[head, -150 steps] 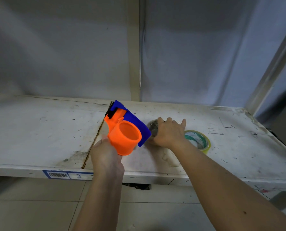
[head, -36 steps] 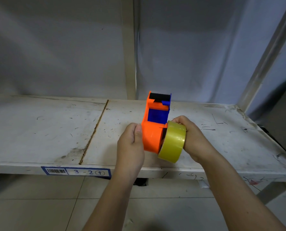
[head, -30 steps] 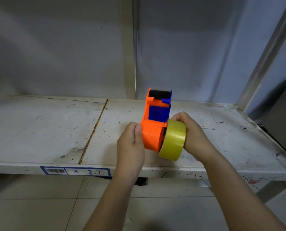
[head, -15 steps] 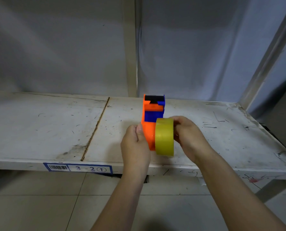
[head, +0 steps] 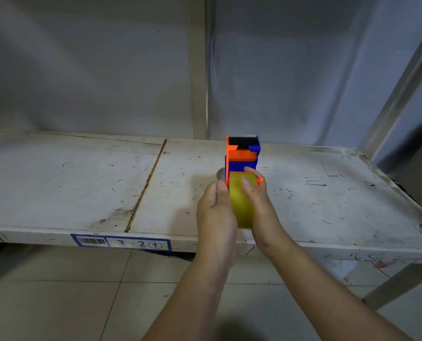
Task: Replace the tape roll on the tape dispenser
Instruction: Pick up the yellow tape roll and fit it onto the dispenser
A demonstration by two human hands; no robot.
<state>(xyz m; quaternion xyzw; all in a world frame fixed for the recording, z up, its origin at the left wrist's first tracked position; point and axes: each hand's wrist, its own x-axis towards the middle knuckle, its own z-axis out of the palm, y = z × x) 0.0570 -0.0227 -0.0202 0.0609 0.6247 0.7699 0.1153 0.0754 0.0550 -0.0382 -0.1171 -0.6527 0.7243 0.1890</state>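
Observation:
An orange and blue tape dispenser is held upright above the white shelf, its black cutter end pointing away from me. A yellow tape roll sits over the dispenser's orange hub, seen edge-on. My left hand grips the dispenser's left side, thumb against the orange body. My right hand clasps the roll from the right, with its thumb lying across the roll's outer face. The hub is hidden behind the roll.
The worn white shelf has a seam running front to back and a blue label "3-2" on its front edge. A greyish old roll peeks out behind the dispenser. Metal posts rise at the back and right.
The yellow roll has been pushed left onto the dispenser's hub and now sits square on it. My right thumb has come over the roll's face; both hands have closed in.

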